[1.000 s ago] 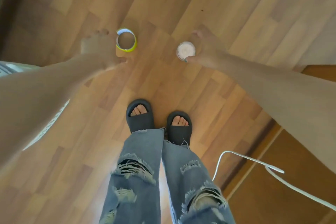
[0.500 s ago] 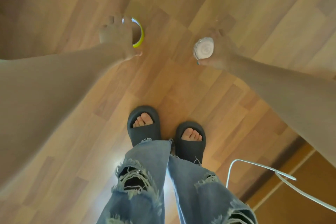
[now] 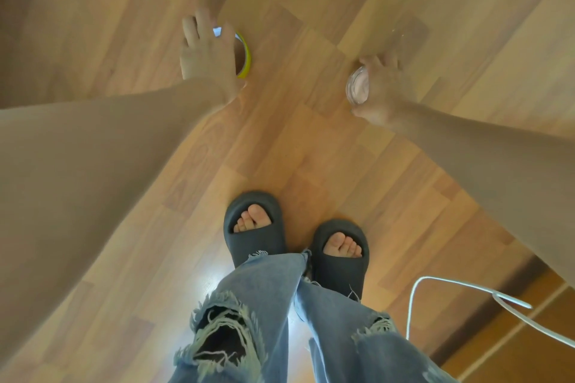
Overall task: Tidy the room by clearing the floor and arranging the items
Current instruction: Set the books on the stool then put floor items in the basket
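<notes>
A yellow-rimmed tape roll (image 3: 246, 56) lies on the wooden floor (image 3: 311, 134) at upper left. My left hand (image 3: 208, 54) is over it with fingers wrapped around its rim, hiding most of the ring. At upper right, my right hand (image 3: 381, 92) grips a small round clear jar with a pale lid (image 3: 357, 85) from its right side, thumb below it. Whether either item is off the floor I cannot tell.
My feet in dark slides (image 3: 253, 227) and ripped blue jeans (image 3: 258, 320) stand in the lower middle. A white cable (image 3: 466, 288) loops across the floor at lower right, near a darker wooden panel (image 3: 529, 336).
Both hands have closed in: the left hand moved onto the tape roll and now covers it, and the right hand has wrapped around the jar. The camera has come lower toward the floor.
</notes>
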Demonstrator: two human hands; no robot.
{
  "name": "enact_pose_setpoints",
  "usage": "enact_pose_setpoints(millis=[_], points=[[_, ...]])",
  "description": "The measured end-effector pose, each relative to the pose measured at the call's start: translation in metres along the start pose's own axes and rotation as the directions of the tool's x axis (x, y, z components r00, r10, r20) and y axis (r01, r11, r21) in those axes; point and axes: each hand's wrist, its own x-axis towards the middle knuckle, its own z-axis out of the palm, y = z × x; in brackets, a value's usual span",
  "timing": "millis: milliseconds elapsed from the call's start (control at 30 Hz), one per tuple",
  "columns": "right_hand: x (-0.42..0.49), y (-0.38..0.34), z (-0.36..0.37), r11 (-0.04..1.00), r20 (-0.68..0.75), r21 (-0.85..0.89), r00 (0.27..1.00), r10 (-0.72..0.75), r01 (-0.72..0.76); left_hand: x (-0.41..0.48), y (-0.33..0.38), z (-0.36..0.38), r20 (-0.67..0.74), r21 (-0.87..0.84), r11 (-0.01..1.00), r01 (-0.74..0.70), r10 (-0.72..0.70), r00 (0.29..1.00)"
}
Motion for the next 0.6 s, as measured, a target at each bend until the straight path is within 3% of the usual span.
enact_pose_setpoints(millis=[267,600], points=[[-0.013,-0.002,-0.010,0.999,-0.011,0.007,0.999,-0.034,0.035,-0.014,0.000,-0.011,0.117,-0.094,0.995,0.021,-0.010,0.993],[-0.068,-0.030,-0.083,0.993,-0.010,-0.004,0.993,-0.121,0.121,-0.075,-0.003,-0.084,0.074,-0.140,0.990,-0.033,0.043,0.996]])
